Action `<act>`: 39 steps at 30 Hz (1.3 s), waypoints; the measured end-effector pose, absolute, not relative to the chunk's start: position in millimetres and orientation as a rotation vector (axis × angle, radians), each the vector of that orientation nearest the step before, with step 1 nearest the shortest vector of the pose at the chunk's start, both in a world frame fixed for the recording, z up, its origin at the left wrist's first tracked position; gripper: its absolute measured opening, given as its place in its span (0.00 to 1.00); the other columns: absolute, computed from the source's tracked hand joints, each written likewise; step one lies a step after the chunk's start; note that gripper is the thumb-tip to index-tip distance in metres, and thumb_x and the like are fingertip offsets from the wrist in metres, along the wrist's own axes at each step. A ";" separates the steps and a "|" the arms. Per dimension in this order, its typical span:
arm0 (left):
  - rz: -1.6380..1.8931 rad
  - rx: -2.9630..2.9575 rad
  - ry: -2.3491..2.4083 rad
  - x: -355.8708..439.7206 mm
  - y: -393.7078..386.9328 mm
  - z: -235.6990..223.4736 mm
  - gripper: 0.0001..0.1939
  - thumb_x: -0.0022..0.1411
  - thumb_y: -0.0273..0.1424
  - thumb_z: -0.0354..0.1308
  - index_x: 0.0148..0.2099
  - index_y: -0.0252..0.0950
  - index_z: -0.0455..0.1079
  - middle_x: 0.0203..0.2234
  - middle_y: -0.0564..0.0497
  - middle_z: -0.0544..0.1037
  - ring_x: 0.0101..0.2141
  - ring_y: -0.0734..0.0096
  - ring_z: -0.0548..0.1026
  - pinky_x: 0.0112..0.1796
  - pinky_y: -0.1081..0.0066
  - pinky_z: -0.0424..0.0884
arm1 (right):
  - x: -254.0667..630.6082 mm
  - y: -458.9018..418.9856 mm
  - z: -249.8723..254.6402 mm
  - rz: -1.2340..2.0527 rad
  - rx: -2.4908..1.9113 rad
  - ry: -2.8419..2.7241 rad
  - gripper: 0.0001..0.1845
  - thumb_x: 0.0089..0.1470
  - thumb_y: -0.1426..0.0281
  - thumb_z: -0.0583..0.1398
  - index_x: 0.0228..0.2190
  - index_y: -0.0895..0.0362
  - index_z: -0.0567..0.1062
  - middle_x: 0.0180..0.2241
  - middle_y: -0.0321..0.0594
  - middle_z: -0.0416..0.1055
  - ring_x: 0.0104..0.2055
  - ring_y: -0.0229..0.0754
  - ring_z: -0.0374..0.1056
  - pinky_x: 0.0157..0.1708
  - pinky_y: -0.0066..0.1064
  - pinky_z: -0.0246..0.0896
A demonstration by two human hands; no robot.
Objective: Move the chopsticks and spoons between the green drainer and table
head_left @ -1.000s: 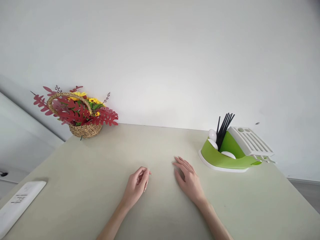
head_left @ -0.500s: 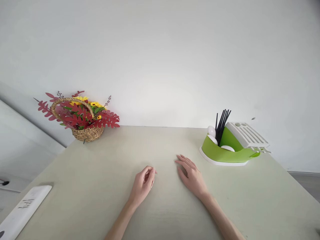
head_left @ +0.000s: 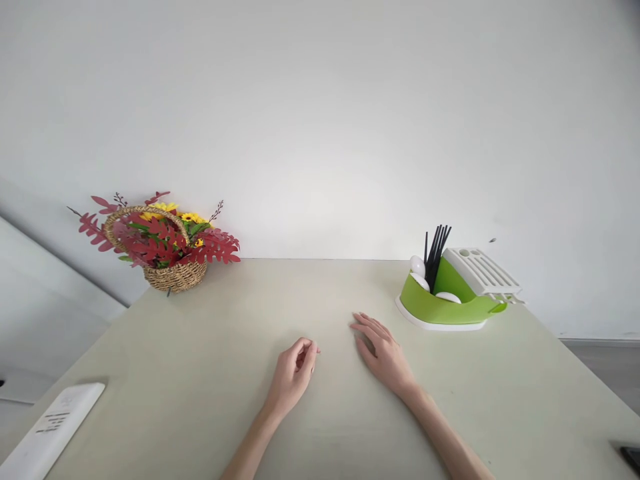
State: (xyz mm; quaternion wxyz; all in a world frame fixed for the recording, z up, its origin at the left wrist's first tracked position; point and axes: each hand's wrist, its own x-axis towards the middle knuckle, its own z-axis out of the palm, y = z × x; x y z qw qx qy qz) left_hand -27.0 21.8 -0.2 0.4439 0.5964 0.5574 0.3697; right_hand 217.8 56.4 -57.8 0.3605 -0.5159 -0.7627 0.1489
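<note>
My left hand rests on the pale table near the middle, its fingers curled in and the thumb against them. No object shows in it. To its right, my right hand lies palm down with fingers stretched out and slightly apart, holding nothing. Nearest to that hand, farther back on the right, stands a green utensil holder with a white slotted rack. Black chopsticks and several white spoons stick out of it.
A wicker basket of red leaves and yellow flowers sits at the back left. A white power strip-like object lies at the left edge. A dark object is cut off at the lower right. A white wall stands behind the table.
The view has shifted slightly, so the basket sits lower and the utensil holder farther left in it. My left hand appears slightly farther right; my right hand stays nearly the same.
</note>
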 end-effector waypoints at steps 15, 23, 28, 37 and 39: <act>0.940 1.500 1.343 -32.3 21.0 -11.6 0.23 0.73 0.51 0.51 0.37 0.37 0.69 0.21 0.58 0.62 0.22 0.75 0.60 0.25 0.74 0.57 | 217.9 56.9 -60.9 0.418 -1.325 -1.939 0.17 0.69 0.65 0.55 0.54 0.48 0.78 0.65 0.40 0.70 0.70 0.51 0.63 0.67 0.53 0.62; 0.936 1.509 1.347 -31.9 22.6 -12.2 0.23 0.73 0.51 0.51 0.37 0.37 0.69 0.20 0.58 0.63 0.22 0.75 0.61 0.25 0.74 0.57 | 218.3 57.2 -61.5 0.410 -1.320 -1.950 0.18 0.69 0.67 0.54 0.55 0.48 0.78 0.65 0.41 0.70 0.70 0.51 0.62 0.68 0.54 0.61; 0.932 1.508 1.344 -31.4 21.5 -9.3 0.23 0.73 0.51 0.51 0.37 0.37 0.69 0.20 0.58 0.62 0.22 0.75 0.61 0.25 0.74 0.57 | 217.6 56.8 -61.2 0.404 -1.324 -1.939 0.17 0.69 0.67 0.55 0.54 0.47 0.78 0.65 0.40 0.70 0.70 0.51 0.62 0.67 0.53 0.62; 0.942 1.499 1.344 -30.1 20.6 -8.1 0.22 0.73 0.51 0.51 0.37 0.37 0.69 0.21 0.58 0.63 0.22 0.75 0.61 0.25 0.74 0.57 | 218.7 57.3 -61.7 0.400 -1.332 -1.958 0.18 0.69 0.67 0.54 0.55 0.48 0.77 0.65 0.40 0.70 0.70 0.51 0.62 0.67 0.53 0.62; 0.940 1.496 1.343 -30.0 20.3 -8.2 0.22 0.73 0.51 0.51 0.37 0.37 0.69 0.20 0.58 0.63 0.22 0.75 0.60 0.25 0.74 0.57 | 218.7 57.1 -61.8 0.394 -1.323 -1.953 0.18 0.69 0.67 0.54 0.54 0.48 0.77 0.65 0.40 0.70 0.70 0.51 0.63 0.67 0.53 0.62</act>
